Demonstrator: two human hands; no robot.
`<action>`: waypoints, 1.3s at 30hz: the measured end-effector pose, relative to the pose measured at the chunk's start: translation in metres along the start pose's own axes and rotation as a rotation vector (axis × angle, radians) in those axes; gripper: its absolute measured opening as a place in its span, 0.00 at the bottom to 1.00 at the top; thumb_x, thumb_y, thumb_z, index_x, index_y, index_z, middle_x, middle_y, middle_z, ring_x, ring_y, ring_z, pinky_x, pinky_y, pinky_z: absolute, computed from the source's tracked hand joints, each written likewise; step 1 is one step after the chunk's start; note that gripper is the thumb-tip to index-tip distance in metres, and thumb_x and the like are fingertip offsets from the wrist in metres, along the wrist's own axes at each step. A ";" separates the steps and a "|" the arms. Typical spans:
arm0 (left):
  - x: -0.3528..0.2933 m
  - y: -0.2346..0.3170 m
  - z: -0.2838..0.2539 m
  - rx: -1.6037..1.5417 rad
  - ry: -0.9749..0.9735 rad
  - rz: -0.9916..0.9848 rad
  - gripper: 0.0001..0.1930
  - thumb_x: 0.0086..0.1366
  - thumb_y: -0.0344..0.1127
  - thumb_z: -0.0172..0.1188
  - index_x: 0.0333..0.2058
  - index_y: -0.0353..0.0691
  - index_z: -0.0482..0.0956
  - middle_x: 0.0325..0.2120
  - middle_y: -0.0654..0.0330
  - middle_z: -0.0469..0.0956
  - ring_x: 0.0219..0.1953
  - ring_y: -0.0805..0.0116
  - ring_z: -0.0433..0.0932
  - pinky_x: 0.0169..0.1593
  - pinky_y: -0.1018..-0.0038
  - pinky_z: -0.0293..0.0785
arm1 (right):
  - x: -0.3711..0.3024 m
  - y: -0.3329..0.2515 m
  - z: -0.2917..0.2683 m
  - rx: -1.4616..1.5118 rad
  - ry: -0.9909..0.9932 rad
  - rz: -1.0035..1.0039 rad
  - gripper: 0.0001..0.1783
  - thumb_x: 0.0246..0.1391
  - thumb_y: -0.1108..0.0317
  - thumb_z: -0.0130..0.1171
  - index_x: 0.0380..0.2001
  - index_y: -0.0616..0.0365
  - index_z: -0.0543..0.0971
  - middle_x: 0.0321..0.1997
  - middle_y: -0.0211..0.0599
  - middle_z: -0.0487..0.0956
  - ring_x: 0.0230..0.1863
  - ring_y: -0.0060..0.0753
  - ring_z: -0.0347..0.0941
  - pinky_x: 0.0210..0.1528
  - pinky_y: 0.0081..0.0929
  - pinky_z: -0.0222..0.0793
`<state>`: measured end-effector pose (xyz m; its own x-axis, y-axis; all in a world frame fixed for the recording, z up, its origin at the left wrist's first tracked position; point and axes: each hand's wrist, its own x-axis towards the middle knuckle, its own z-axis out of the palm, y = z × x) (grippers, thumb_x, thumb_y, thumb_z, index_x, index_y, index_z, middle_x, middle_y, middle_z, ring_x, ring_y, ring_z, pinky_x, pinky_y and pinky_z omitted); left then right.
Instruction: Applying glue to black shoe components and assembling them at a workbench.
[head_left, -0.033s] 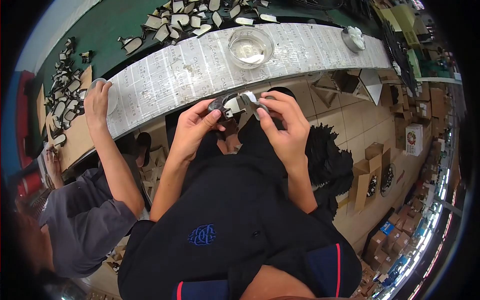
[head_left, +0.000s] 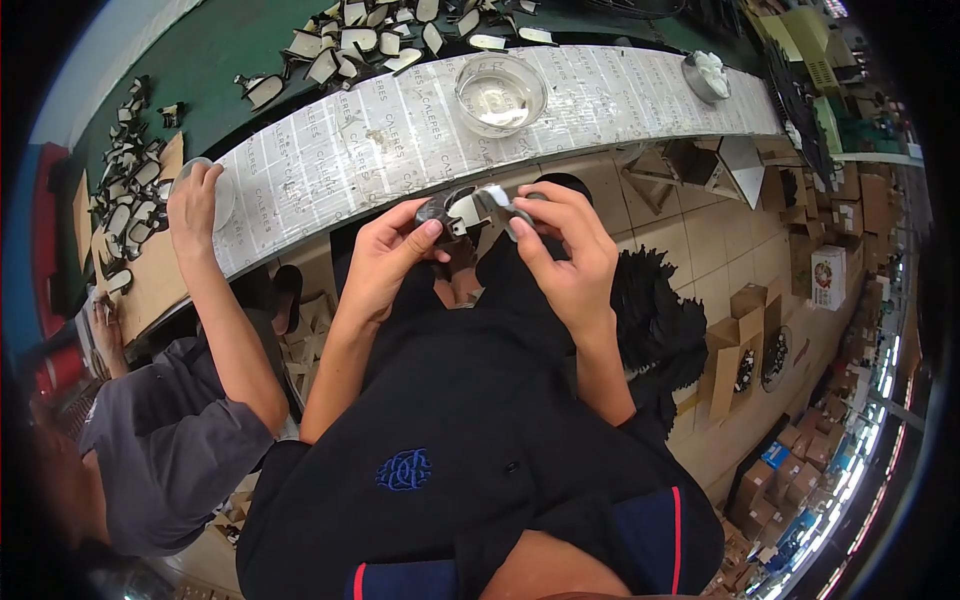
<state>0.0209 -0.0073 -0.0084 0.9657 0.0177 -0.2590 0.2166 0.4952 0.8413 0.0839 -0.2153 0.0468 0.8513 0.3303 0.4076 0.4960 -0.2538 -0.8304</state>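
Note:
In front of my lap, my left hand grips a dark, glossy shoe heel with a white inner part, thumb on the near side. A curved, pale-backed strip of covering stretches from this heel toward my right hand. My right thumb and fingers pinch the strip's far end. Where the strip joins the heel is too small to make out. Both hands are raised off the table, just short of its near edge.
A glass bowl of clear liquid stands on the paper-covered table strip. A cup with white wadding is at the right. Behind lie several black-and-cream heel pieces. At left, a co-worker's hand touches a round dish.
My right fingers have shifted very slightly left, and the strip bends a little differently. My left hand keeps its hold on the heel.

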 end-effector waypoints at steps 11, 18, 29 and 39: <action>-0.001 0.003 0.009 0.050 0.044 0.018 0.18 0.68 0.32 0.63 0.53 0.30 0.77 0.42 0.59 0.81 0.38 0.74 0.79 0.41 0.77 0.79 | 0.003 -0.004 0.007 -0.077 -0.120 -0.184 0.14 0.51 0.77 0.68 0.42 0.62 0.81 0.46 0.45 0.79 0.39 0.42 0.81 0.37 0.31 0.79; -0.002 0.001 0.005 0.066 0.023 0.027 0.18 0.68 0.32 0.63 0.54 0.30 0.77 0.42 0.59 0.81 0.40 0.74 0.79 0.42 0.76 0.80 | 0.004 0.004 0.003 -0.264 -0.009 -0.194 0.14 0.51 0.77 0.68 0.42 0.62 0.80 0.46 0.44 0.78 0.39 0.44 0.81 0.38 0.31 0.79; -0.002 0.001 0.004 -0.088 -0.005 -0.042 0.19 0.72 0.37 0.57 0.56 0.30 0.73 0.46 0.54 0.81 0.44 0.66 0.82 0.46 0.73 0.81 | -0.007 -0.012 -0.006 0.104 0.087 0.112 0.11 0.53 0.80 0.66 0.42 0.66 0.81 0.46 0.42 0.78 0.40 0.28 0.81 0.39 0.23 0.83; -0.001 0.001 0.013 -0.144 0.042 -0.043 0.13 0.71 0.33 0.58 0.49 0.32 0.77 0.44 0.56 0.81 0.46 0.68 0.82 0.49 0.72 0.82 | -0.016 -0.015 0.015 -0.013 -0.016 -0.013 0.14 0.52 0.79 0.67 0.43 0.65 0.80 0.48 0.44 0.77 0.39 0.32 0.80 0.36 0.24 0.82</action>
<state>0.0221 -0.0181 -0.0007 0.9485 0.0291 -0.3156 0.2317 0.6157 0.7532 0.0606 -0.2029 0.0466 0.8418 0.3484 0.4124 0.5098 -0.2614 -0.8196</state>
